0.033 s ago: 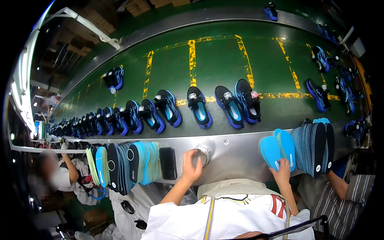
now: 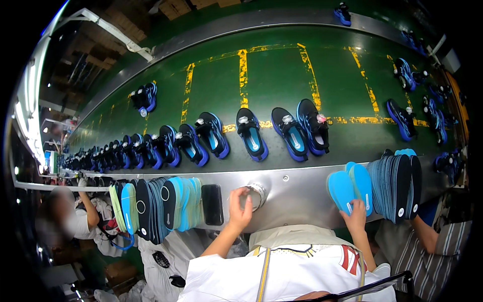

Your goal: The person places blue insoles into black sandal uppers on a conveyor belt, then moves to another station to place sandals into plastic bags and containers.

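My left hand [image 2: 240, 214] is at a round, pale container [image 2: 258, 196] on the metal ledge, its thumb and fingers apart at the container's near-left side. Whether the fingertips touch its rim is hard to see. At the right, my right hand [image 2: 356, 216] has its fingers closed on the near end of a bright blue insole [image 2: 340, 189]. Another blue insole [image 2: 360, 183] lies just right of it, partly overlapping. A thick row of dark insoles [image 2: 392, 187] stands on edge to the right of these.
A black phone [image 2: 212, 205] lies left of my left hand, beside rows of black, blue and green insoles [image 2: 173, 201]. Beyond the metal ledge [image 2: 307, 189], black-and-blue sneakers [image 2: 252, 135] line the green surface with yellow markings. A co-worker's arm [image 2: 425, 234] is at right, another person [image 2: 83, 216] at left.
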Demonstrator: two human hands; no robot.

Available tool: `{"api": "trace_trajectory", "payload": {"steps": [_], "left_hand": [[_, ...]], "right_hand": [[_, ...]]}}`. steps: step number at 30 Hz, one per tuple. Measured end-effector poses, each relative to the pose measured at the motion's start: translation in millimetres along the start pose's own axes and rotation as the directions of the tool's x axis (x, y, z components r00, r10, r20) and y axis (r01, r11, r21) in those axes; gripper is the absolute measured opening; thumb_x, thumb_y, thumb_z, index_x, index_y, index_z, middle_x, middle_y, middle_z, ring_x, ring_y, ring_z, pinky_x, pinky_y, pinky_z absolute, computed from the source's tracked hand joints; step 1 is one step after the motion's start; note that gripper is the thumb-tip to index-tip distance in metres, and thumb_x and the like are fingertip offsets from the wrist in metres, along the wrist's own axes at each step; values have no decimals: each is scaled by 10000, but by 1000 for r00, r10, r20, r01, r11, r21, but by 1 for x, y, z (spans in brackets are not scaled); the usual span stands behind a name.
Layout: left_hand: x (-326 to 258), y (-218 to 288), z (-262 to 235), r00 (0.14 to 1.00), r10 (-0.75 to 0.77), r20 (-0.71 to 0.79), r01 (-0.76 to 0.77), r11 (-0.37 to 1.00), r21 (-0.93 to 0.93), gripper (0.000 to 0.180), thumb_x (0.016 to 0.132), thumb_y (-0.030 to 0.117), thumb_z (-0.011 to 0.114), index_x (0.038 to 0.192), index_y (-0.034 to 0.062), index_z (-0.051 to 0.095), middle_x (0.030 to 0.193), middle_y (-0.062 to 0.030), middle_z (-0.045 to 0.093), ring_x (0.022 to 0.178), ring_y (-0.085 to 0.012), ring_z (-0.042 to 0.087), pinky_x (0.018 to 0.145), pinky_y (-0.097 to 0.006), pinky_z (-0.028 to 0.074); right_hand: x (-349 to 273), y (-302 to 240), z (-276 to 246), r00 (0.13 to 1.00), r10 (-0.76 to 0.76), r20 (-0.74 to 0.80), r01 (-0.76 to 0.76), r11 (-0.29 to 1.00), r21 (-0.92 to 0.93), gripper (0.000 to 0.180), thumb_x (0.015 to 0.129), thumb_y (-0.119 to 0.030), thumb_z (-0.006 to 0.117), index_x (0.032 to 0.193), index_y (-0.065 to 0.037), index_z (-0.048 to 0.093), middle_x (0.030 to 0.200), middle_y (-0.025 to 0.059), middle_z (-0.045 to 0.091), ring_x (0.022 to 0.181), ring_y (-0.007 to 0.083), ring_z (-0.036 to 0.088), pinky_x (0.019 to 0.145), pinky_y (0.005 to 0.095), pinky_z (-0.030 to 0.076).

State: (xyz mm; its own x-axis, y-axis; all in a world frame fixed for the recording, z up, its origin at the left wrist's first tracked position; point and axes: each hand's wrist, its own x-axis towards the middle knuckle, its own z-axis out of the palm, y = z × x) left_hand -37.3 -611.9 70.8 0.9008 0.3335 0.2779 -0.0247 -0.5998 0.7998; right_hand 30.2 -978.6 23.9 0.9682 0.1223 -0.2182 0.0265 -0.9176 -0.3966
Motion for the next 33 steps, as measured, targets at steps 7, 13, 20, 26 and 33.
{"api": "trace_trajectory", "payload": {"steps": [7, 13, 20, 26, 33], "left_hand": [[44, 17, -40, 825, -420, -378, 203, 845, -496, 142, 850, 151, 439, 859, 26, 507, 757, -16, 498, 639, -55, 416, 580, -183, 345], [124, 42, 35, 994, -64, 94, 88, 953, -289, 165, 779, 134, 524, 907, 30, 535, 850, -66, 517, 751, -167, 492, 721, -253, 384], [171, 35, 195, 912, 206, 356, -334, 876, 347, 642, 640, 222, 656, 1204, 131, 364, 1167, -158, 371, 983, -313, 400, 813, -392, 362], [211, 5, 240, 931, 206, 303, -259, 954, 148, 436, 748, 222, 573, 1099, 17, 416, 834, -175, 531, 797, -341, 509, 725, -360, 418], [230, -9, 250, 799, -323, 508, 534, 769, -350, 395, 811, 320, 529, 1026, -9, 490, 800, -36, 555, 664, -88, 514, 526, -211, 434]], "right_hand": [[-3, -4, -26, 999, -5, -36, 9, 992, 126, 385, 595, -114, 652, 906, -25, 443, 935, 156, 418, 898, 340, 425, 772, 402, 372], [15, -17, -62, 953, -173, -250, 214, 966, 145, 457, 616, -127, 632, 1013, 2, 448, 1030, 195, 403, 911, 365, 428, 796, 400, 373], [75, -48, -97, 836, -397, -380, 422, 906, -19, 298, 651, -135, 644, 906, 4, 575, 1041, 181, 491, 794, 329, 478, 699, 370, 413], [135, -83, -98, 675, -598, -433, 591, 789, -168, 126, 609, -100, 629, 697, -24, 579, 1006, 117, 533, 724, 245, 490, 623, 336, 415], [184, -85, -63, 711, -687, -152, 615, 712, -339, 61, 631, -98, 552, 636, -39, 566, 914, 89, 553, 761, 222, 488, 659, 314, 399]]}}
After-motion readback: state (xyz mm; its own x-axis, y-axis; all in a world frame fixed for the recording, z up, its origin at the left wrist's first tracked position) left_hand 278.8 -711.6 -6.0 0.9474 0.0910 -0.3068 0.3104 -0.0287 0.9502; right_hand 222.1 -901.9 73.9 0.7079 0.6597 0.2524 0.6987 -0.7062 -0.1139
